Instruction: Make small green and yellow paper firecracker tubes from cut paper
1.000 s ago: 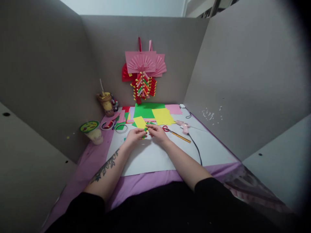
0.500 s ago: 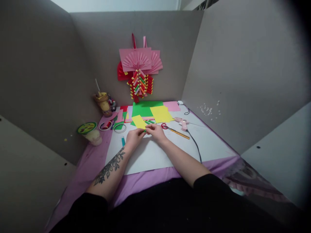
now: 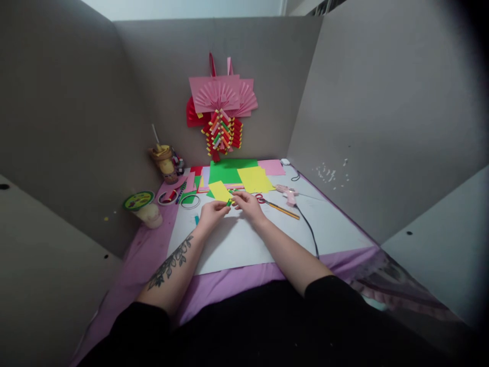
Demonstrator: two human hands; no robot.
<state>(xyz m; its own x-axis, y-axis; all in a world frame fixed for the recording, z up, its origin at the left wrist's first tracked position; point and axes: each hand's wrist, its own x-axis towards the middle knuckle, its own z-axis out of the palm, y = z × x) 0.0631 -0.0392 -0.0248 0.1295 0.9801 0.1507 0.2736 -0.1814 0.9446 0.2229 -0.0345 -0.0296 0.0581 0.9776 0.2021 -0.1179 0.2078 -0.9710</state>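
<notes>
Two bare hands meet above the middle of the worktop (image 3: 237, 250), which has a white surface with purple cloth (image 3: 145, 247) along its edges. The left hand (image 3: 214, 215) pinches a small green piece (image 3: 229, 202) between thumb and fingers, holding it tilted just off the fingertips. The right hand (image 3: 246, 205) has its fingers bent and drawn narrow at the far end of that piece (whether it grips anything itself, I cannot tell). The green piece sits between the two hands, in front of a narrow yellow paper (image 3: 219, 189).

Beyond the hands, a larger yellow sheet (image 3: 255, 180) overlaps a green sheet (image 3: 229, 171), and a pink sheet (image 3: 273, 166) lies to the right of them. Just right of the right hand are red-handled scissors (image 3: 260, 198) and a long orange-yellow tool (image 3: 284, 210); near these rests a pink glue gun (image 3: 288, 195) with a black cord (image 3: 310, 233).

On the left are a clear ring (image 3: 190, 202), a teal object (image 3: 196, 219) partly hidden by the left hand, a tub with a green lid (image 3: 139, 201), and a cup with a straw (image 3: 165, 164). A paper decoration (image 3: 221, 130) of pink fans and coloured rolls hangs against the back panel (image 3: 160, 66).
</notes>
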